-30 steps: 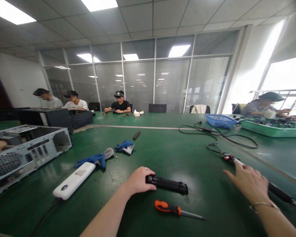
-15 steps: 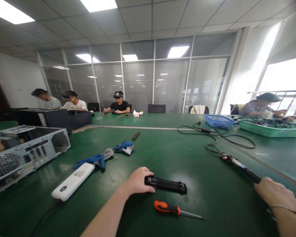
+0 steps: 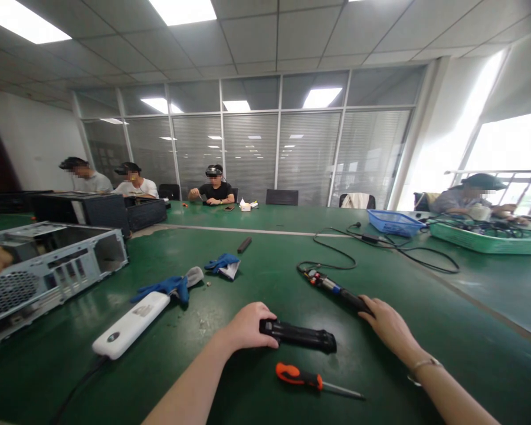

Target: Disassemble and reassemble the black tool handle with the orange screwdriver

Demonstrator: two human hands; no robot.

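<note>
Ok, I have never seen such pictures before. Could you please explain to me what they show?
There is no machine here: one camera on a person's head looks forward and down at their own bare hands. The left hand holds a black handle-like part. The right hand grips the end of a slim cabled tool. On the green table lie an orange-and-black screwdriver, blue gloves and a white power strip or adapter. Other people work around the table.
</note>
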